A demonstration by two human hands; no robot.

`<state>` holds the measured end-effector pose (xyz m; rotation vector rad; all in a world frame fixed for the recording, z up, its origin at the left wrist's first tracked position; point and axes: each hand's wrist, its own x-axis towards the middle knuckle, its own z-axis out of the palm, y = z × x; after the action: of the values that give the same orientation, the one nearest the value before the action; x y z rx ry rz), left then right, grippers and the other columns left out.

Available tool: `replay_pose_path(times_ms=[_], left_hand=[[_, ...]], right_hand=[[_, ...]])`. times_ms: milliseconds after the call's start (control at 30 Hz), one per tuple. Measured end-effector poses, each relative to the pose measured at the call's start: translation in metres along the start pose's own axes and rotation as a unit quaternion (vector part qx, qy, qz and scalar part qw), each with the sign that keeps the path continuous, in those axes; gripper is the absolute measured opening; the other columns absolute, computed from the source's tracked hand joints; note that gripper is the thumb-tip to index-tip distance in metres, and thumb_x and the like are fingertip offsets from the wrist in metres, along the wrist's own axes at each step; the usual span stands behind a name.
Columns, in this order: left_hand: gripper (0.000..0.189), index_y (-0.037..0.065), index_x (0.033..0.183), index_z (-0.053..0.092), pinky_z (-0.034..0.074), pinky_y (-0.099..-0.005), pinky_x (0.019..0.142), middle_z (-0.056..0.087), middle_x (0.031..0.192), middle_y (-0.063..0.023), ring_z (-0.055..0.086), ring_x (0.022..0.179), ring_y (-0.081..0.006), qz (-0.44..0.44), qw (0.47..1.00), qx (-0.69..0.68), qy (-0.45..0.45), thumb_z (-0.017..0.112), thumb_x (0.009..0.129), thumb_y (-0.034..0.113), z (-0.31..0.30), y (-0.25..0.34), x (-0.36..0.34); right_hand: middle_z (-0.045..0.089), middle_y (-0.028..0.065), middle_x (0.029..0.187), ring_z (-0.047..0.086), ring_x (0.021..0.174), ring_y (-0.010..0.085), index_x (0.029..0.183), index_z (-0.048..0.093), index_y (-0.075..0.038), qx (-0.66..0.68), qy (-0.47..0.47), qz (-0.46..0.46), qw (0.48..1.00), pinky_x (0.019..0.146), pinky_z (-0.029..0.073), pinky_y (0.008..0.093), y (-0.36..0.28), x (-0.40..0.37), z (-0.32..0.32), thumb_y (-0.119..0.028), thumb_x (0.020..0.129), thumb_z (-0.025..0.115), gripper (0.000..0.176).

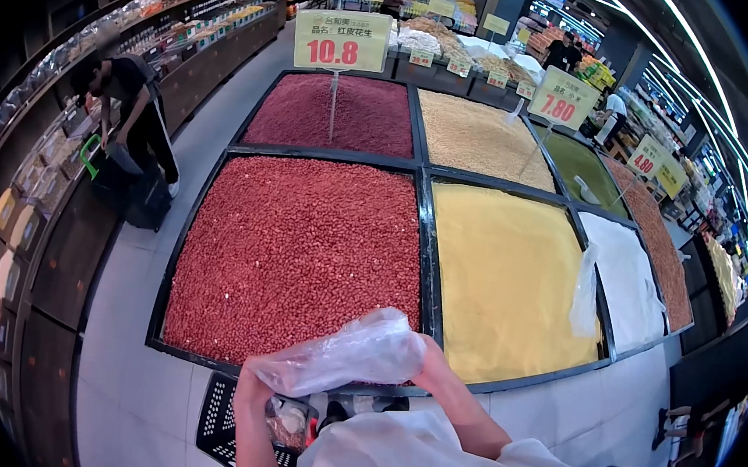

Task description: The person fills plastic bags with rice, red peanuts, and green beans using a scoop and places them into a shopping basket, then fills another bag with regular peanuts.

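Note:
A clear plastic bag is stretched between my two hands, above the near edge of a bin of red-skinned peanuts. My left hand grips the bag's left end; the film partly covers the fingers. At the other end, my right hand is closed on the bag, its fingertips hidden in the crumpled plastic. Below my left arm, a black shopping basket holds a bagged item that I cannot identify.
Black dividers separate bins of yellow grain, dark red beans and pale grain. A price sign stands behind the peanuts. A person bends over a dark cart at left, beside shelves.

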<state>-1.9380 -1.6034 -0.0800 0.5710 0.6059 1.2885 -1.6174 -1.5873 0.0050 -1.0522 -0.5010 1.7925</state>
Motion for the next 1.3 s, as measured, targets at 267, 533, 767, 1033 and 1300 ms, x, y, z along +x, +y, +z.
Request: replay_pose_path(times_ms=[267, 533, 767, 1033, 1300], left_hand=[[0.074, -0.003, 0.125, 0.050, 0.042, -0.0456, 0.101, 0.055, 0.127, -0.0173, 0.053, 0.116, -0.0284, -0.195, 0.950, -0.244, -0.027, 0.036, 0.092, 0.062, 0.017, -0.068, 0.004], [0.054, -0.006, 0.117, 0.059, 0.052, -0.0295, 0.081, 0.065, 0.106, -0.0086, 0.064, 0.093, -0.0169, -0.218, 0.963, 0.015, -0.161, 0.077, 0.068, 0.009, 0.007, -0.068, -0.004], [0.082, -0.006, 0.135, 0.040, 0.033, -0.0357, 0.107, 0.040, 0.140, -0.0225, 0.039, 0.131, -0.0293, 0.044, 0.808, 0.537, -0.237, 0.081, 0.068, 0.018, 0.075, -0.014, -0.002], [0.012, 0.004, 0.087, 0.058, 0.052, -0.0316, 0.079, 0.065, 0.089, -0.0090, 0.064, 0.083, -0.0179, -0.035, 0.993, -0.115, -0.006, 0.063, 0.079, -0.004, 0.105, -0.048, -0.006], [0.040, 0.003, 0.117, 0.050, 0.051, -0.0265, 0.079, 0.061, 0.099, -0.0063, 0.061, 0.089, -0.0146, -0.029, 0.999, 0.008, 0.042, 0.062, 0.079, -0.001, 0.081, -0.031, -0.013]], right_hand=[[0.067, 0.0024, 0.100, 0.065, 0.089, 0.0131, 0.105, 0.066, -0.002, -0.038, -0.178, 0.082, 0.980, 0.080, 0.054, 0.0305, 0.033, 0.006, 0.001, -0.003, 0.083, 0.066, 0.022], [0.064, 0.0064, 0.108, 0.060, 0.096, 0.0126, 0.112, 0.064, -0.003, -0.381, -0.048, -0.099, 0.918, 0.083, 0.049, 0.0299, 0.030, -0.003, -0.031, -0.008, 0.085, 0.065, 0.027], [0.061, 0.0094, 0.106, 0.059, 0.095, 0.0187, 0.146, 0.022, -0.008, -0.199, 0.171, -0.119, 0.958, 0.078, 0.049, 0.0317, 0.021, -0.018, -0.003, -0.014, 0.089, 0.061, 0.070], [0.064, 0.0097, 0.110, 0.063, 0.092, 0.0186, 0.125, 0.055, -0.001, -0.413, 0.059, -0.067, 0.906, 0.078, 0.051, 0.0329, 0.051, 0.020, -0.033, -0.010, 0.081, 0.061, 0.045], [0.065, 0.0090, 0.109, 0.060, 0.102, 0.0255, 0.109, 0.060, -0.004, 0.227, 0.023, -0.009, 0.974, 0.089, 0.048, 0.0409, 0.027, -0.002, -0.016, -0.020, 0.086, 0.048, 0.030]])
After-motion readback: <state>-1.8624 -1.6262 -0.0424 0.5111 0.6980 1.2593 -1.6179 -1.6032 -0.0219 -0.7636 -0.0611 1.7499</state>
